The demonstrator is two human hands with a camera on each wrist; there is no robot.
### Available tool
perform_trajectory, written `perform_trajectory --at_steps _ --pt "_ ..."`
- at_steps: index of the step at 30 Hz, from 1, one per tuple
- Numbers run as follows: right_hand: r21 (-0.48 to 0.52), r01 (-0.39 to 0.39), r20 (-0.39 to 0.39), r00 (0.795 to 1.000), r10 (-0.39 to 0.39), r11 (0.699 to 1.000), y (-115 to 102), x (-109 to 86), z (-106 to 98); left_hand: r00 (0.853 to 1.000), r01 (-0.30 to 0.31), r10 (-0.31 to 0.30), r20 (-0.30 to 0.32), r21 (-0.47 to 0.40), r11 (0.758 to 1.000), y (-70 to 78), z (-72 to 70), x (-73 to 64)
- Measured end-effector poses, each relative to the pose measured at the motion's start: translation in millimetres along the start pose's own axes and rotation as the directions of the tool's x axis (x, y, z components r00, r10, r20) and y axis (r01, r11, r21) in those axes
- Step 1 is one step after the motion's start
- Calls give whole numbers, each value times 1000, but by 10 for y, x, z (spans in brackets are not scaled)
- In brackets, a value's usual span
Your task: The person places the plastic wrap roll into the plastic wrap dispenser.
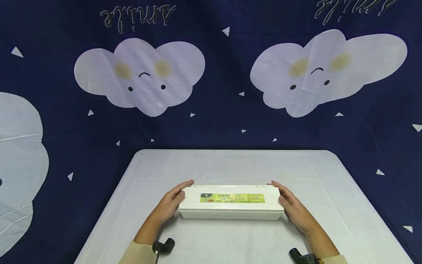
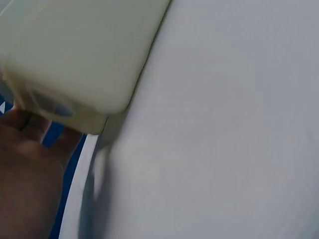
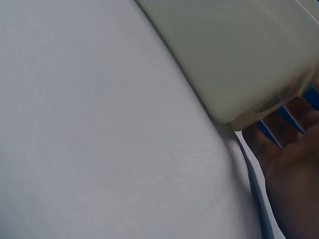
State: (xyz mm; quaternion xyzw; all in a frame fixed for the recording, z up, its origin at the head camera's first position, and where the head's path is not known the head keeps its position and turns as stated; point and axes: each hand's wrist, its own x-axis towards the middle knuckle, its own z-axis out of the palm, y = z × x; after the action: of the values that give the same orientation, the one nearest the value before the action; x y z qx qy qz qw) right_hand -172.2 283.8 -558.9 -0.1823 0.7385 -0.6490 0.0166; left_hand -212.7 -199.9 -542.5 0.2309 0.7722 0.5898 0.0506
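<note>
A long white lidded box (image 1: 230, 213) lies crosswise in the head view, with a yellow-green label (image 1: 232, 198) on its lid. The label's small print is too blurred to read. My left hand (image 1: 169, 206) holds the box's left end, thumb at the near side and fingers reaching round toward the back. At the opposite end my right hand (image 1: 295, 212) grips it in the same way. Each wrist view shows the box's pale corner (image 2: 94, 84) with the fingers against its end face. Whether its base touches the table cannot be told.
A white-covered table (image 1: 230, 167) with rounded far corners lies under the box. Behind and beside it hangs dark blue cloth (image 1: 224, 124) printed with clouds and triangles. A black wrist camera (image 1: 165, 246) sits on the left wrist, another (image 1: 301, 256) on the right.
</note>
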Motion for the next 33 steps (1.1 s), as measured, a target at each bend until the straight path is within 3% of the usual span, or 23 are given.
perform_trajectory --at_steps 2,5,13,20,26,33 --pt "10 -28 -12 1000 28 1000 1 6 13 996 80 -81 -28 -35 996 14 44 21" --pt "8 -62 -41 997 62 998 -9 21 40 990 128 -133 -49 -94 987 17 93 45" --pt "-21 -98 -110 989 95 995 -45 43 86 987 118 -127 -100 -90 989 3 152 68" --pt "-13 -94 -91 992 93 995 -23 29 62 998 59 -60 -5 -55 997 -62 38 59" --pt "-33 -63 -79 995 60 997 8 12 36 994 12 4 111 -143 990 -84 -57 51" --pt "-19 9 -21 1000 -9 1000 32 7 12 992 8 4 123 -102 995 -106 -65 69"
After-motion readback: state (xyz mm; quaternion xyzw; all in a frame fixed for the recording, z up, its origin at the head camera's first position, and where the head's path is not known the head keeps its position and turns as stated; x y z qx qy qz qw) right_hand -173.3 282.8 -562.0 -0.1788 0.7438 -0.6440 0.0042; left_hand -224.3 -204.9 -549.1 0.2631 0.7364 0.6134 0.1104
